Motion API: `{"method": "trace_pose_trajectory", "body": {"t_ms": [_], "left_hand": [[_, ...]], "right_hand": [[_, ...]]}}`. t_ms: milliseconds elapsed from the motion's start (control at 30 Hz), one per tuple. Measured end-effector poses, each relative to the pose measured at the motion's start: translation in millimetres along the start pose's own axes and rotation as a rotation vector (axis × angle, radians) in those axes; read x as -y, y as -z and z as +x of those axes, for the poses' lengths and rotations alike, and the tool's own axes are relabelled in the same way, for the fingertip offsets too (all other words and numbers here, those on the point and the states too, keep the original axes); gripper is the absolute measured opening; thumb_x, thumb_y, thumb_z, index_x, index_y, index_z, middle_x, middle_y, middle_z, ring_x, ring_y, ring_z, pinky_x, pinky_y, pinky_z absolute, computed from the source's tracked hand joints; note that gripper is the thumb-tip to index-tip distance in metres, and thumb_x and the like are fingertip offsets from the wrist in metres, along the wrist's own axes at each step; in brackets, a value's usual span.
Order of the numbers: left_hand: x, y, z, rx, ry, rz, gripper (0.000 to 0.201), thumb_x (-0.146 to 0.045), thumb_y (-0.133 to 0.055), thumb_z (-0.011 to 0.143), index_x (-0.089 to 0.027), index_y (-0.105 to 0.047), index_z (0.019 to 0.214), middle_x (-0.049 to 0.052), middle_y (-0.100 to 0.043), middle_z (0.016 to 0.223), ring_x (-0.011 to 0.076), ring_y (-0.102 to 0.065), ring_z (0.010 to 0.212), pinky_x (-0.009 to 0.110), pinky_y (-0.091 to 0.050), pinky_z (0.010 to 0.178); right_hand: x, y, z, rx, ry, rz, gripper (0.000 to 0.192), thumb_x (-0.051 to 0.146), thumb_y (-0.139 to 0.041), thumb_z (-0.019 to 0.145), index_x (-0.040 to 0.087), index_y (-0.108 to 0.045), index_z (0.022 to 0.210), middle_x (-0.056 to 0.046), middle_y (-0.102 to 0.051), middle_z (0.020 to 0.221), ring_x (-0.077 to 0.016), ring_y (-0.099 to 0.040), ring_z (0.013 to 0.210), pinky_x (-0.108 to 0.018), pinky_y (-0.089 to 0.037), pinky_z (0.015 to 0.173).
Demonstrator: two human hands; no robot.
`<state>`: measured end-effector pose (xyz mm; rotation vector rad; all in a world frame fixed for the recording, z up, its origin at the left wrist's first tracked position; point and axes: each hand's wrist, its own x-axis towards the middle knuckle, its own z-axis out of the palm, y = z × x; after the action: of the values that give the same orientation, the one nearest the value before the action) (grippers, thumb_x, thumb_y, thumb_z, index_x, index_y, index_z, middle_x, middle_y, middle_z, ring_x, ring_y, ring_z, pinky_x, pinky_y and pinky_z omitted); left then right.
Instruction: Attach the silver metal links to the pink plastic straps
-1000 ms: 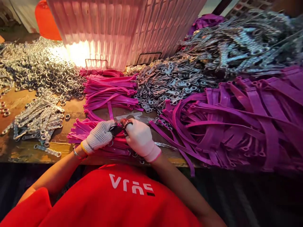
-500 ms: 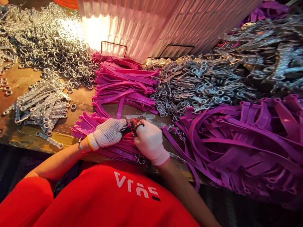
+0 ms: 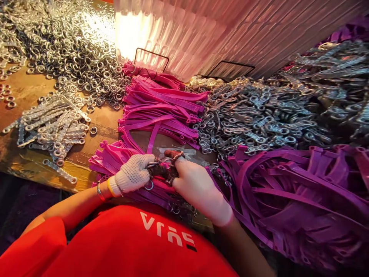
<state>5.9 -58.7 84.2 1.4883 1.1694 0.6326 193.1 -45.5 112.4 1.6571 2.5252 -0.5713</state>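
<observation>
My left hand, in a white dotted glove with dark-wrapped fingertips, is closed on a metal ring. Another ring shows just below those fingers. My right hand, in a plain pale glove with brown wrapping on its fingers, is closed close beside the left one. Whatever it pinches is hidden by the fingers. Both hands are over a bundle of magenta straps at the table's front edge. More magenta straps lie stacked behind them.
Loose metal rings are heaped at back left, with silver ring-ended links in front. Further metal links pile up at right, behind a large mound of purple straps. A ribbed translucent panel stands at the back.
My right hand has shifted right and slightly down, and its wrist is lower. Slightly more dark wrapping and metal shows between the hands. The whole view has also shifted slightly.
</observation>
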Motion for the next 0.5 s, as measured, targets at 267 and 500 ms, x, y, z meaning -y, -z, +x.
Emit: {"method": "trace_pose_trajectory", "body": {"t_ms": [267, 500], "left_hand": [[17, -15.8, -11, -0.122, -0.156, 0.284, 0.014, -0.007, -0.052, 0.081, -0.014, -0.062, 0.075, 0.003, -0.065, 0.072, 0.0149, -0.058, 0.066, 0.024, -0.037, 0.061], [-7, 4.5, -8, -0.030, -0.218, 0.275, 0.024, 0.000, -0.048, 0.070, -0.016, -0.065, 0.076, 0.001, -0.067, 0.074, 0.0145, -0.058, 0.068, 0.023, -0.039, 0.065]], "right_hand": [[20, -7, -6, 0.060, 0.066, -0.364, 0.016, 0.014, -0.049, 0.081, 0.012, -0.063, 0.088, -0.013, -0.070, 0.073, -0.0247, -0.066, 0.067, -0.032, -0.022, 0.056], [14, 3, -13, -0.020, 0.151, -0.416, 0.012, 0.013, -0.050, 0.076, 0.013, -0.061, 0.080, -0.011, -0.066, 0.063, -0.0215, -0.061, 0.057, -0.033, -0.013, 0.055]]}}
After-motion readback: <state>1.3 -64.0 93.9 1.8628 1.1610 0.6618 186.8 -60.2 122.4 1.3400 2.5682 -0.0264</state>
